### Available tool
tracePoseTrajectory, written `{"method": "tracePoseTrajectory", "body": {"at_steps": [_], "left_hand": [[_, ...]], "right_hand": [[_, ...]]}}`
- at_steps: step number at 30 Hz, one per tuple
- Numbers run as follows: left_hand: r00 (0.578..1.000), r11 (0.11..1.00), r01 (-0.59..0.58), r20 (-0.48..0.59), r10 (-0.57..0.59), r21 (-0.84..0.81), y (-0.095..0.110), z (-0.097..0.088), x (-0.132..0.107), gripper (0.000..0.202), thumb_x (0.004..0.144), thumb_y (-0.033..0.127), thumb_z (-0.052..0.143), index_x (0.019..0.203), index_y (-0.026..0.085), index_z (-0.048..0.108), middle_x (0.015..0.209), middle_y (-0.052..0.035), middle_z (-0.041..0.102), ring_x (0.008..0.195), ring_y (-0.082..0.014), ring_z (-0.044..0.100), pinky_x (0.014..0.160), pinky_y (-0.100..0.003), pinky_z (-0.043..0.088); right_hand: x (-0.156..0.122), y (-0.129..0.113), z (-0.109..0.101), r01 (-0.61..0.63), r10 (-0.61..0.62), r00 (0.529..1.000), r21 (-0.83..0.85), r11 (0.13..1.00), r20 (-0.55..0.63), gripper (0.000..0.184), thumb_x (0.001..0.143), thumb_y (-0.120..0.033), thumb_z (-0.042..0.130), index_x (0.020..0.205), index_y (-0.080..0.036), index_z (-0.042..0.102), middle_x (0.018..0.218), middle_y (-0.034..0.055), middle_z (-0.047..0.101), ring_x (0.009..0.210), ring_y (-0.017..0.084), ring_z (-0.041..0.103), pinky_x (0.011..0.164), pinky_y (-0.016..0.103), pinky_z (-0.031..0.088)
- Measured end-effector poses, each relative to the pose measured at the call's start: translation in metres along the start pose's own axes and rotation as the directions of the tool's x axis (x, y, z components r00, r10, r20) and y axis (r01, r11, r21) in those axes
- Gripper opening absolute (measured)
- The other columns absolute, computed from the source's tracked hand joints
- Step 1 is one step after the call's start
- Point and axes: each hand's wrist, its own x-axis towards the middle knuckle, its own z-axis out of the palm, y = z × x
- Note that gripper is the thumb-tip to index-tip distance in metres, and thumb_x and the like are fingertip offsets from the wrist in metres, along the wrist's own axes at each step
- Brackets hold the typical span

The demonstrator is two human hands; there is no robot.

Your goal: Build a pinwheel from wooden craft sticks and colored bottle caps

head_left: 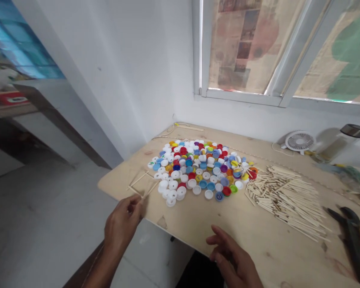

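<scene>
My left hand [124,220] is at the table's left front edge, thumb and fingers closed on one corner of a small frame of thin wooden sticks [135,181]. The frame looks roughly four-sided and extends over the tabletop. To its right spreads a heap of plastic bottle caps [198,168] in white, blue, red, yellow and other colours. Over the front edge of the table, my right hand [231,256] holds nothing, its fingers loosely apart. A pile of loose wooden sticks [288,200] lies beyond it, to the right of the caps.
Pliers with dark handles [348,236] rest at the right edge. Behind the sticks stand a small white fan [300,141] and a clear bottle with a dark lid [339,144]. A thin cord [276,160] runs along the wooden table [192,224]. White wall and window border the back.
</scene>
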Motion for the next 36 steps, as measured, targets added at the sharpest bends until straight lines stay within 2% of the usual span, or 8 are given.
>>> {"method": "tracePoseTrajectory", "body": {"at_steps": [3,9,22,31,36], "left_hand": [[0.999,0.999,0.043,-0.025,-0.043,-0.005,0.003,0.007,0.010,0.037,0.082,0.047,0.046,0.098,0.020,0.066,0.086,-0.0057,0.072,0.075,-0.0221,0.066,0.061,-0.028,0.045],[0.996,0.996,0.084,-0.015,-0.084,0.033,0.006,0.014,0.020,0.028,0.081,0.040,0.050,0.087,0.023,0.071,0.079,-0.0045,0.073,0.073,-0.0215,0.065,0.058,-0.026,0.041],[0.991,0.988,0.127,0.032,-0.130,0.092,0.004,0.010,0.028,0.025,0.081,0.036,0.050,0.079,0.022,0.071,0.074,-0.0054,0.072,0.068,-0.0219,0.063,0.054,-0.025,0.036],[0.989,0.985,0.137,0.043,-0.142,0.103,0.003,0.010,0.027,0.025,0.082,0.037,0.048,0.079,0.022,0.068,0.077,-0.0058,0.072,0.071,-0.0225,0.063,0.057,-0.026,0.037],[0.988,0.984,0.140,0.047,-0.147,0.113,0.003,0.010,0.028,0.026,0.082,0.039,0.048,0.075,0.022,0.067,0.073,-0.0059,0.070,0.070,-0.0230,0.063,0.056,-0.026,0.036]], "right_hand": [[-0.003,0.005,-0.003,-0.010,0.010,1.000,0.007,1.000,-0.004,0.050,0.090,-0.059,0.041,0.128,-0.032,0.055,0.104,0.0098,0.068,0.071,0.017,0.064,0.072,0.033,0.054],[-0.004,0.000,-0.010,-0.041,0.041,0.999,-0.030,0.999,0.004,0.050,0.089,-0.058,0.044,0.127,-0.029,0.058,0.103,0.0099,0.069,0.073,0.018,0.065,0.074,0.033,0.054],[-0.007,0.011,-0.007,-0.041,0.043,0.995,0.022,0.999,-0.086,0.047,0.089,-0.057,0.046,0.124,-0.029,0.060,0.102,0.0103,0.070,0.069,0.018,0.065,0.068,0.032,0.054],[-0.008,0.016,-0.006,-0.057,0.062,0.993,0.059,0.997,-0.098,0.046,0.088,-0.057,0.049,0.123,-0.029,0.061,0.102,0.0098,0.070,0.069,0.017,0.065,0.067,0.031,0.054],[-0.008,0.011,-0.007,-0.061,0.064,0.994,0.032,0.998,-0.091,0.048,0.089,-0.059,0.046,0.123,-0.029,0.060,0.103,0.0096,0.070,0.070,0.017,0.065,0.068,0.031,0.054]]}}
